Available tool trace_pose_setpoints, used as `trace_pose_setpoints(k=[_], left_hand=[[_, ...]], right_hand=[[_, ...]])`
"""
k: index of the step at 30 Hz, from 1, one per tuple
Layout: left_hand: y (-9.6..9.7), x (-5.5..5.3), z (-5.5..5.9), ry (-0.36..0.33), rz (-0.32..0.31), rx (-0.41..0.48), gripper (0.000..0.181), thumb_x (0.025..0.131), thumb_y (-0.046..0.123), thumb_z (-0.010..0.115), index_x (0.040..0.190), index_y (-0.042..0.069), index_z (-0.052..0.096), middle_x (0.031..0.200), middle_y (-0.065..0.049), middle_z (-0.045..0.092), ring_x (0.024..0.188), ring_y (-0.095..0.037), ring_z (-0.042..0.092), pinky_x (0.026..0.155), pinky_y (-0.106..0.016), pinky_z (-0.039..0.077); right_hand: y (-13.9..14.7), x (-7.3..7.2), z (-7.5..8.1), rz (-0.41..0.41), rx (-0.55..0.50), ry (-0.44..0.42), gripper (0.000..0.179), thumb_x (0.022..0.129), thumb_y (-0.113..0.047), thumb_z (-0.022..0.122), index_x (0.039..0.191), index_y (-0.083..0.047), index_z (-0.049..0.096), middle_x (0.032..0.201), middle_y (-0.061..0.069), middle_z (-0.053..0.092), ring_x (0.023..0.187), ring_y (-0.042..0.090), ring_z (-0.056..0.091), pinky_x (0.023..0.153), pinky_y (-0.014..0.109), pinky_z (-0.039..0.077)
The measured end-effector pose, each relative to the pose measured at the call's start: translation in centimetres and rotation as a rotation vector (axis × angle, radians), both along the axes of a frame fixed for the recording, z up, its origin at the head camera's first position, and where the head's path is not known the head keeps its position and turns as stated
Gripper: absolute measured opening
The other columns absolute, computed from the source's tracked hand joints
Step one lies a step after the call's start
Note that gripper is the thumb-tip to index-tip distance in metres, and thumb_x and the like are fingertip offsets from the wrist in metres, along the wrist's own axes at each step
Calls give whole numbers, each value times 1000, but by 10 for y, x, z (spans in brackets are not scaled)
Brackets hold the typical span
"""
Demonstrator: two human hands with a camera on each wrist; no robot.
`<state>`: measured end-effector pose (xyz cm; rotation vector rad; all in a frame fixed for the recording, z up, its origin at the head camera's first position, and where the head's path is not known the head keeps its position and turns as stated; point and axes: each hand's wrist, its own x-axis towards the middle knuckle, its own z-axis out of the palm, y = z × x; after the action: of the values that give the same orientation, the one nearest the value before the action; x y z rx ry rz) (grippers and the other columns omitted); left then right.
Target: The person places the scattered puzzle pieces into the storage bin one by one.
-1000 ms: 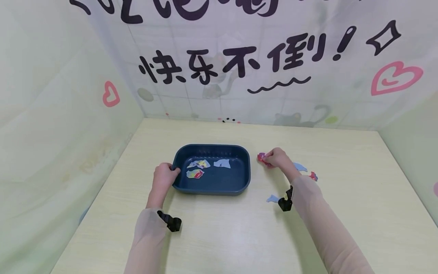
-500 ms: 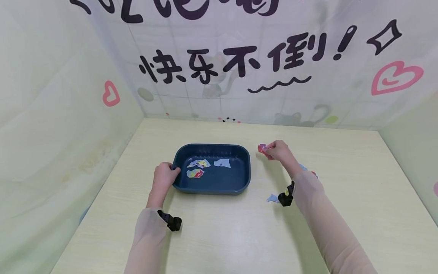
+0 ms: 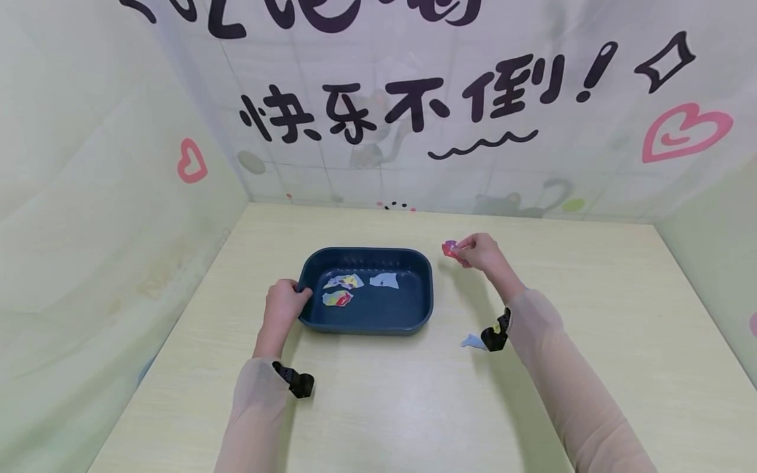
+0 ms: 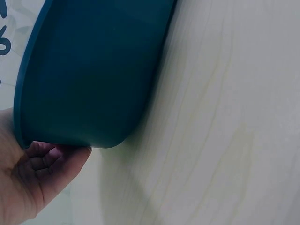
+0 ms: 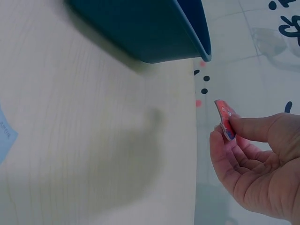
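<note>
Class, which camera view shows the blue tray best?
The head view: it shows the blue tray almost whole, with pieces inside. The left wrist view shows mainly its outside; the right wrist view, only part of one end.

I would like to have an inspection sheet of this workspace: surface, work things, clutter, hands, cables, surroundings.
Surface: pale table with wood grain.
Work things: dark blue tray holding flat, irregular pieces; light blue piece on the table, partly hidden.
Clutter: nothing seen.
Hands: left hand grips the tray's rim; right hand pinches a reddish piece above the table.
Cables: nothing seen.
Surroundings: printed backdrop behind and at both sides.
</note>
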<state>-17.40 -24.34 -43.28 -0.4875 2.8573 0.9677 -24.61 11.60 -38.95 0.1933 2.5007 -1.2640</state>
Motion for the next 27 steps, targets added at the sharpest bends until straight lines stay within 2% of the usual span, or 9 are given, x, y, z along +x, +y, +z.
trace_pose_setpoints(k=[5,11,17,24,27], left_hand=[[1,0,1,0,0,-6,28,85,19,56,64,5,46,56,-1,40,55,-17,43,49,-26,34],[1,0,2,-6,-3,-1,26,85,20,55,65,4,48,56,-2,42,55,-17,44,49,-26,35],[-1,0,2,-8,-3,4,28,85,19,55,63,5,46,55,-1,40,54,-17,43,49,-25,35],[1,2,7,-16,-4,23,26,85,18,56,64,3,50,57,-4,45,55,-18,46,50,-26,36],[2,1,7,-23,6,16,25,85,18,56,66,2,52,59,-4,46,56,-18,46,51,-26,36]], right_hand=[[-3,0,5,14,4,13,29,90,-13,55,111,6,54,101,19,56,66,9,56,85,37,50],[-10,0,10,15,-27,36,30,89,-14,57,111,6,55,97,16,57,64,8,57,82,35,51],[-19,1,16,24,-79,47,29,88,-13,58,110,5,56,91,12,59,71,13,61,67,22,53],[-37,3,21,65,-97,41,28,89,-12,56,111,5,55,99,17,61,89,27,64,73,26,53],[-46,4,22,86,-77,30,27,89,-14,57,110,2,57,99,16,60,88,26,63,73,26,53]])
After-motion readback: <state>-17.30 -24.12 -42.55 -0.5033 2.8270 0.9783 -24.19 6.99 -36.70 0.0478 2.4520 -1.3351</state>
